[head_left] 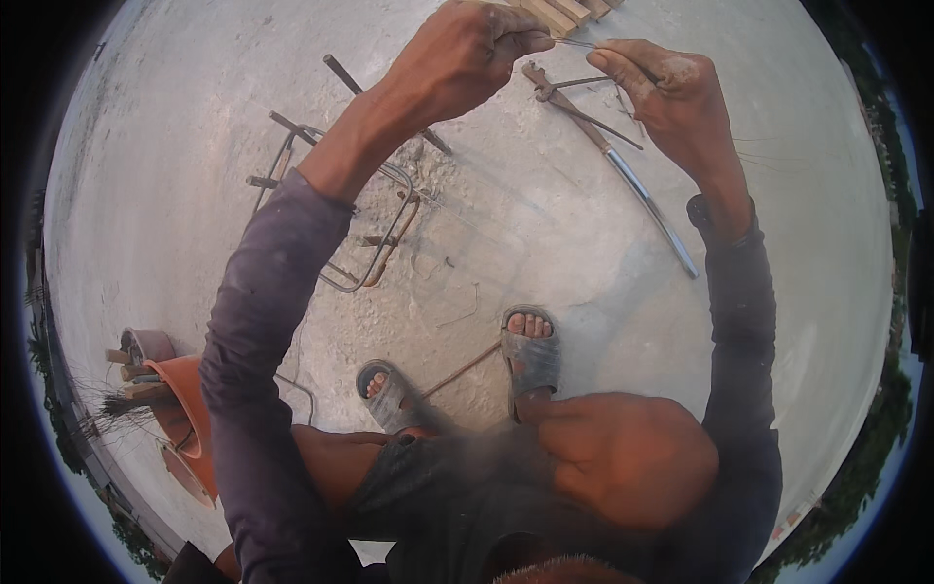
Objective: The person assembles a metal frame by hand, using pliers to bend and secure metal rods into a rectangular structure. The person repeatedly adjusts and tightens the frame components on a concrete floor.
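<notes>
A thin piece of wire (574,42) is stretched between my two hands at the top. My left hand (472,54) pinches its left end between thumb and fingers. My right hand (671,92) closes on its right end with thumb and forefinger. Below the hands, pincers (569,107) with rusty jaws lie on the concrete, a shiny metal pipe (650,214) extending one handle. A thin dark rod (587,81) reaches from near the jaws toward my right hand; whether that hand touches it I cannot tell.
Rebar stubs (342,74) rise from rough concrete at the left, with bent steel stirrups (404,219) around them. An orange tub (190,389) beside my left arm stands near wood pieces and a wire bundle (126,404). Wooden boards (559,15) lie at the top. A thin bar (462,368) lies between my sandals.
</notes>
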{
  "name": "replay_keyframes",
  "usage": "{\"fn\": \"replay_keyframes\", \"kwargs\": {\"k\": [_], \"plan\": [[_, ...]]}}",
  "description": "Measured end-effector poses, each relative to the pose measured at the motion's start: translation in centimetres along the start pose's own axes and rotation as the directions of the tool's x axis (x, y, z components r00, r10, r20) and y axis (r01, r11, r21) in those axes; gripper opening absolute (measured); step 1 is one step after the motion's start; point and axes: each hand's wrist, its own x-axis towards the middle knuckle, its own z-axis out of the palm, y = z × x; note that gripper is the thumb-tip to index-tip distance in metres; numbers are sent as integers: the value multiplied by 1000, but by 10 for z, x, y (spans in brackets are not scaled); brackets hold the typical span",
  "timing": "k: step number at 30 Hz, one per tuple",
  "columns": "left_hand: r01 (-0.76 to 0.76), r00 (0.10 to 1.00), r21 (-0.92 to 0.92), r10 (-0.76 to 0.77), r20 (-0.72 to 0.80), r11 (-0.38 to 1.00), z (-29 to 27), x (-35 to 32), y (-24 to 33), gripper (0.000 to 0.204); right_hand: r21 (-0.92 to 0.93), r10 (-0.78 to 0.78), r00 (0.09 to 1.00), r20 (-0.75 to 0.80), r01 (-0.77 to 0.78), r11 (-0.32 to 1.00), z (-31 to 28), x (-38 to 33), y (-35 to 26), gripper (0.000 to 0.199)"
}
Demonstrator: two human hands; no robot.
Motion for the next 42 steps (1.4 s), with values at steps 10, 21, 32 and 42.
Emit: {"fn": "replay_keyframes", "kwargs": {"k": [10, 21, 32, 42], "plan": [[245, 950, -74, -224, 219, 967, -36, -163, 11, 13, 455, 268, 464, 844, -885, 96, 64, -67, -94, 38], [691, 686, 268, -725, 49, 672, 8, -255, 9, 50, 109, 277, 798, 535, -390, 914, 147, -109, -101, 13], [621, 781, 141, -624, -33, 771, 37, -271, -9, 27, 74, 345, 829, 441, -417, 906, 192, -99, -128, 11], [582, 813, 326, -536, -226, 745, 21, -253, 1, 45, 249, 190, 878, 439, -323, 913, 241, -90, -140, 17]]}}
